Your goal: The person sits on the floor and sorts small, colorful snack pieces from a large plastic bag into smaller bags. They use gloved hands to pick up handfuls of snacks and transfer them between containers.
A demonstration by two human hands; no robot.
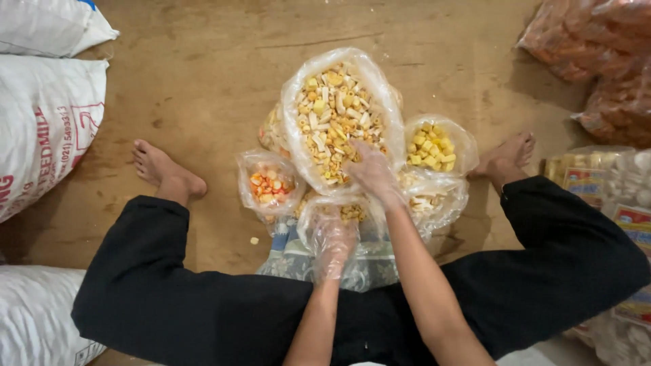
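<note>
Snacks fill the large clear bag (337, 108) on the floor (203, 81) between the person's feet. Right hand (371, 169) digs into them, grip unclear. Left hand (332, 238) holds a small plastic bag (325, 220) open just below.

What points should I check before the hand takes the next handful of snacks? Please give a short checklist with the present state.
1. Big bag open at the top: ok.
2. Right hand in the mixed snacks of the big bag: ok.
3. Left hand inside a thin small bag, holding it open: ok.
4. Small bag has room: ok, only a few pieces inside.
5. Floor free of spilled snacks: not ok, one piece lies by the left knee.
6. Right hand's grip on snacks: cannot tell.
</note>
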